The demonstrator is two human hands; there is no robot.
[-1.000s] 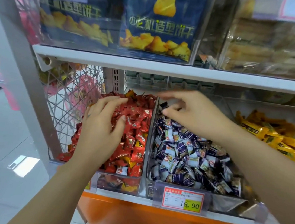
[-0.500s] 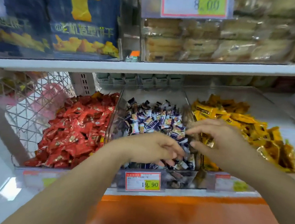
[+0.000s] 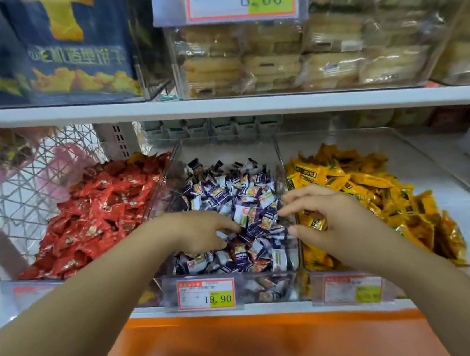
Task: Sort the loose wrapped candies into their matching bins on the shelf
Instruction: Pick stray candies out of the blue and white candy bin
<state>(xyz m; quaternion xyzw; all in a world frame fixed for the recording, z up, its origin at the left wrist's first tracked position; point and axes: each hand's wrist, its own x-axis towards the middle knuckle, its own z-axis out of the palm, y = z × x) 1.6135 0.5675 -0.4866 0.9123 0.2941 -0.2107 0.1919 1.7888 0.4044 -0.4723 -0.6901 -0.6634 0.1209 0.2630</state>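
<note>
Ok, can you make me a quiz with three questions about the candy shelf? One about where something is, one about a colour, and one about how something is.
1. Which bin is the left hand reaching into?
A) the left bin
B) the middle bin
C) the right bin

2. What colour are the candies in the right bin?
A) yellow
B) green
C) white

3. How is the middle bin?
A) empty
B) tipped over
C) heaped with purple candies

Answers:
1 B, its fingers are down among the purple candies.
2 A, that pile has yellow wrappers.
3 C, a heap of them covers its floor.
</note>
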